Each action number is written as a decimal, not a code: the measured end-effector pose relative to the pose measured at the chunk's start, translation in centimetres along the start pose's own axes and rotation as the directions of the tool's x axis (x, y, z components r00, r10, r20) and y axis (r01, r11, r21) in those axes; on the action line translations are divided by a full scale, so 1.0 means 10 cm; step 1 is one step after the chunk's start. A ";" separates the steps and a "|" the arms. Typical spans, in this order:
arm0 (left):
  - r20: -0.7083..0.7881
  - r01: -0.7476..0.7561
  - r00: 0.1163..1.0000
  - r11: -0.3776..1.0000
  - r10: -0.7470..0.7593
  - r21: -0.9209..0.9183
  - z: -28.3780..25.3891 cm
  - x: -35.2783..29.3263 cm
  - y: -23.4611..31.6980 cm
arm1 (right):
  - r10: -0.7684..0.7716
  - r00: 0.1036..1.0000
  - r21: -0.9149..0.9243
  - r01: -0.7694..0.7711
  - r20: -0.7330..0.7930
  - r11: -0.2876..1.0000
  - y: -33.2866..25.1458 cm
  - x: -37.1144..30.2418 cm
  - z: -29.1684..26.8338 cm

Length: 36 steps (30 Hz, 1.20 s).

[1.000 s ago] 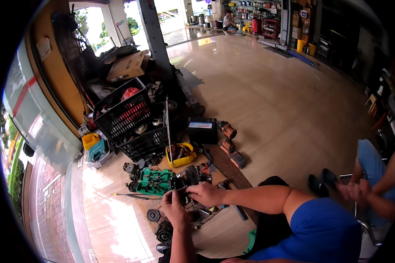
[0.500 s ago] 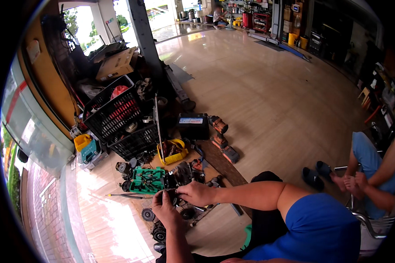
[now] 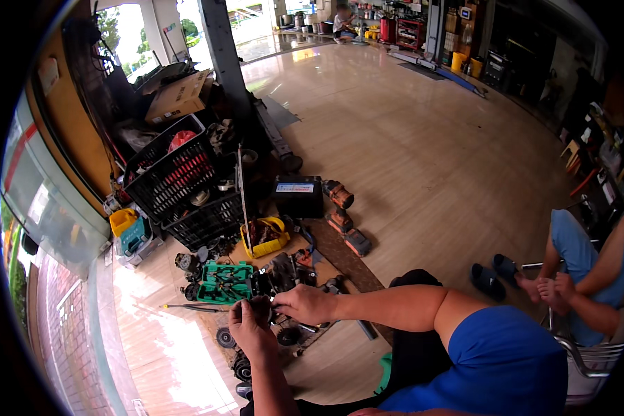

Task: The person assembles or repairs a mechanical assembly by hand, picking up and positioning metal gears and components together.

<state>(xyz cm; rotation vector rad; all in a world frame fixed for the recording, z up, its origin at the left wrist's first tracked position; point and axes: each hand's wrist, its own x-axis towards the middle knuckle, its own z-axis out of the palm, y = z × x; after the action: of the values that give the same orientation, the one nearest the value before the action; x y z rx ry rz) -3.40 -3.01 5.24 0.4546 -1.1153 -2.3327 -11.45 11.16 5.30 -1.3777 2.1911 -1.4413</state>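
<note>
Low over the parts on the floor, my left hand (image 3: pixel 252 335) pinches a small dark round part (image 3: pixel 261 305) between thumb and fingers. My right hand (image 3: pixel 306 305) comes in from the right, its fingertips closed at the same part. What exactly the part is cannot be made out. Just beyond the hands lies an open green tool case (image 3: pixel 225 281) with dark tools in its slots. Dark gears (image 3: pixel 289 336) and a round black wheel-like part (image 3: pixel 225 338) lie below and beside my hands on a sheet of cardboard.
Behind the case stand a yellow tray (image 3: pixel 269 243), stacked black crates (image 3: pixel 170 173), a black battery (image 3: pixel 298 197) and an orange-black cordless impact driver (image 3: pixel 347 225). A seated person (image 3: pixel 582 284) is at the right, near dark slippers (image 3: pixel 489 281). A glass door (image 3: pixel 55 201) stands left.
The view has shifted slightly, so the scene sits a little farther left. More of the dark part shows between my hands, which stay close together.
</note>
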 end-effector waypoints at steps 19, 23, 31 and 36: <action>0.001 0.012 1.000 0.998 -0.012 -0.067 -0.04 0.02 -0.07 | 0.119 0.986 -0.012 -0.119 0.114 0.993 -0.02 0.02 0.00; -0.019 0.015 1.000 0.994 -0.017 -0.104 -0.03 0.04 -0.10 | 0.136 0.983 -0.009 -0.136 0.122 0.991 -0.02 0.02 -0.01; 0.009 0.052 0.999 0.984 -0.052 -0.172 0.04 0.00 -0.05 | 0.115 0.987 0.002 -0.116 0.113 0.993 0.01 0.00 -0.01; -0.077 0.046 0.995 0.982 -0.061 -0.182 0.10 -0.02 -0.02 | 0.098 0.989 -0.026 -0.096 0.113 0.995 0.01 0.01 0.01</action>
<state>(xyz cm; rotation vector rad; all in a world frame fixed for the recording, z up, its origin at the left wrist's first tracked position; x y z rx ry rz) -3.82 -2.20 5.71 0.5132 -0.8542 -2.4120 -11.50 11.01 5.18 -1.3062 2.1745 -1.2784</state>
